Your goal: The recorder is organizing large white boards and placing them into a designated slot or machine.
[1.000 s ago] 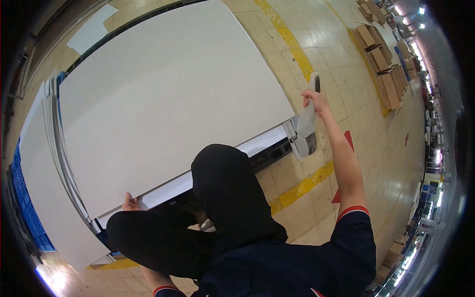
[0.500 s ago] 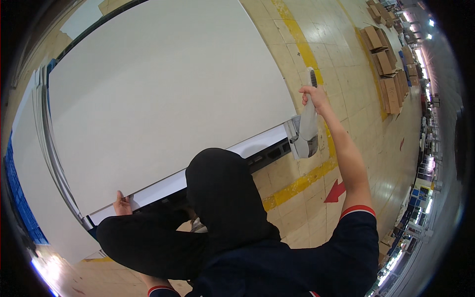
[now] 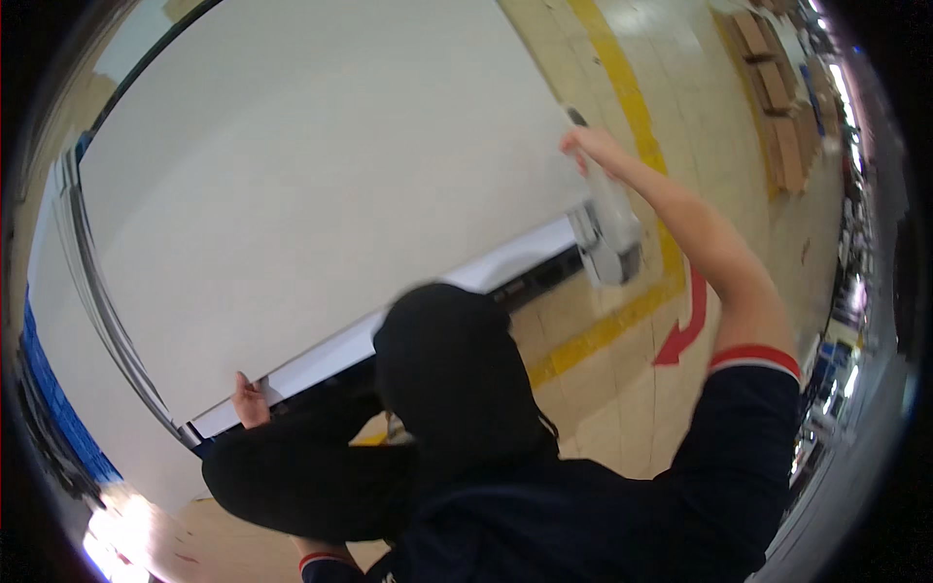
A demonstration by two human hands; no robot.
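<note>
A large flat white panel (image 3: 330, 194) lies in front of me, with a pale strip and a black slotted strip along its near side. My left hand (image 3: 250, 401) is closed on the near edge towards the panel's left corner, some fingers out of sight. At the right, my right hand (image 3: 595, 151) is wrapped round the upper part of a long white tool (image 3: 610, 209), blurred, with a dark upper end. The tool's wide grey-and-white lower head is by the panel's near right corner; I cannot tell whether they touch. My bent knee in black trousers hides part of the near edge.
Left of the panel stand curved metallic strips (image 3: 102, 291) and another pale sheet (image 3: 126, 428), with blue material (image 3: 63, 398) beyond. Yellow lines (image 3: 622, 73) and a red arrow (image 3: 680, 335) mark the tiled floor at right. Cardboard boxes (image 3: 785, 151) stand farther right.
The right hand and the tool's upper end have swung left towards the panel's edge, so the tool now leans. My left hand stays on the near edge. The whole view has shifted slightly.
</note>
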